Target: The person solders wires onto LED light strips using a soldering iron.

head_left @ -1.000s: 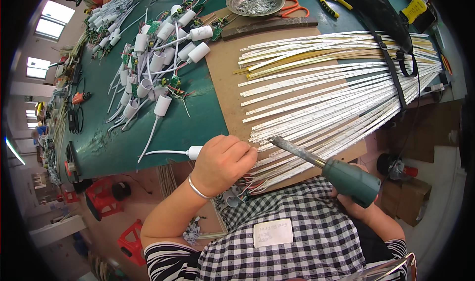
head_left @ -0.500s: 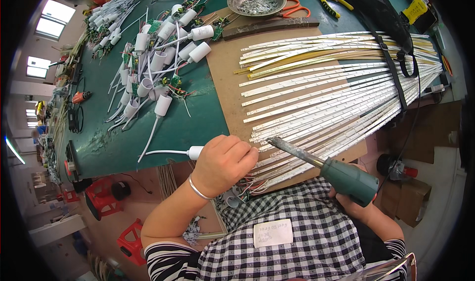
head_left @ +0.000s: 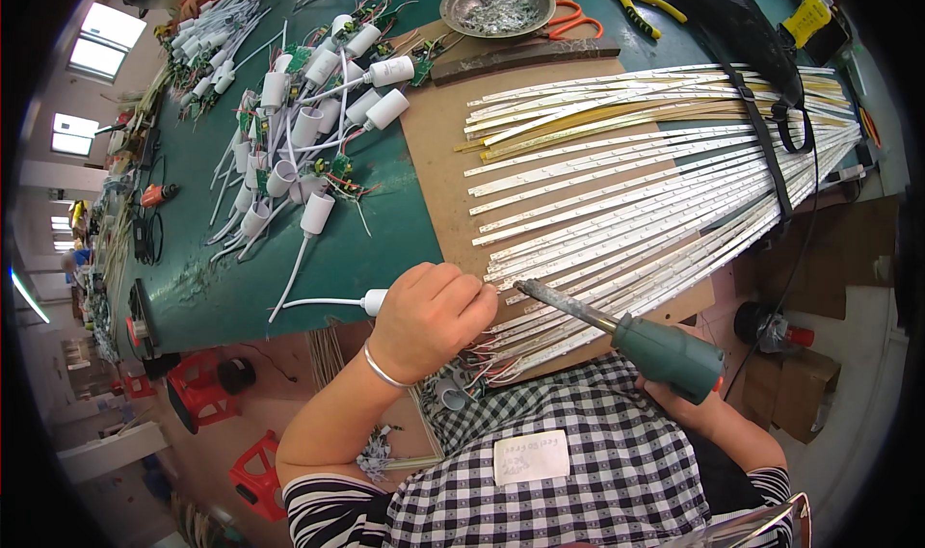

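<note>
My left hand (head_left: 431, 319) is closed in a pinch, knuckles up, beside the near-left ends of the LED strips (head_left: 578, 249); its fingertips hide what they hold. A white lamp cap (head_left: 375, 302) with a white cable sticks out from behind this hand, its other end covered. Wrapped round the green handle (head_left: 674, 360) of a large soldering iron, my right hand (head_left: 682, 401) is partly hidden below it. The iron's dark, crusted tip (head_left: 528, 286) points left over the strip ends, near my left fingertips. Whether it touches a strip I cannot tell.
A pile of white caps with circuit boards (head_left: 308, 124) lies on the green table (head_left: 193, 288). Beyond the brown board (head_left: 434, 162) are a metal bowl (head_left: 496, 6), orange scissors (head_left: 578, 20) and pliers (head_left: 636, 6). A black strap (head_left: 771, 153) crosses the strips. Another person's hand shows far left.
The soldering iron has shifted slightly left and down, with its tip lower over the strip ends. My left hand has moved a little left, covering more of the white cap.
</note>
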`<move>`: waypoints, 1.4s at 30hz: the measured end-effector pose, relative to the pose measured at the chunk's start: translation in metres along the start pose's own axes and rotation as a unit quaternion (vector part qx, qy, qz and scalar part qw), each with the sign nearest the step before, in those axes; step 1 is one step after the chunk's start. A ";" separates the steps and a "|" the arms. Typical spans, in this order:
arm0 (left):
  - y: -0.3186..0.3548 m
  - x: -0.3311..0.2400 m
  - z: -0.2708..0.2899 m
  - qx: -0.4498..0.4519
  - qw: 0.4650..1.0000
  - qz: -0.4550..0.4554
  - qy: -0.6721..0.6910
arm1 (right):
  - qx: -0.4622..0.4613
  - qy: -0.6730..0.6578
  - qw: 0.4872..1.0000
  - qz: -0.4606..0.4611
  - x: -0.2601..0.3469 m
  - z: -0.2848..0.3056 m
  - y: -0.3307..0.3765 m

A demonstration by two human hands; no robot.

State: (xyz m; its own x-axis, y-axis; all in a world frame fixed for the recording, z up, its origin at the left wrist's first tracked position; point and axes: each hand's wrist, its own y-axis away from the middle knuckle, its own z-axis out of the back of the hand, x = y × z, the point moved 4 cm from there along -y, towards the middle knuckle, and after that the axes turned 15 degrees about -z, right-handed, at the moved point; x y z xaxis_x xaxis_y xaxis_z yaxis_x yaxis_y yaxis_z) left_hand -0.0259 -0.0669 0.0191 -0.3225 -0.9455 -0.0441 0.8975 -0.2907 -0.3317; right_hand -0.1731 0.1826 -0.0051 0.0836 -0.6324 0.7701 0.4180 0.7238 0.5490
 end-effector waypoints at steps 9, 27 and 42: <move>0.000 0.001 0.000 -0.015 1.000 -0.007 -0.004 | -0.012 0.049 0.998 0.038 0.001 0.000 -0.003; -0.002 0.003 -0.003 -0.024 0.998 0.043 0.039 | -0.057 0.097 0.985 0.134 0.007 -0.001 -0.008; -0.005 0.006 -0.003 -0.026 0.995 0.069 0.074 | -0.084 0.190 0.950 0.234 0.014 -0.003 -0.010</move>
State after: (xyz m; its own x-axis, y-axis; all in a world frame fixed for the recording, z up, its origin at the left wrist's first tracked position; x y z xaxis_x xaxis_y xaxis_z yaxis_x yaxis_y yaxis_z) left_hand -0.0329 -0.0708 0.0173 -0.2413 -0.9429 -0.2297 0.9210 -0.1479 -0.3604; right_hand -0.1731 0.1655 -0.0005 0.6029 -0.3294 0.7267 0.3906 0.9160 0.0912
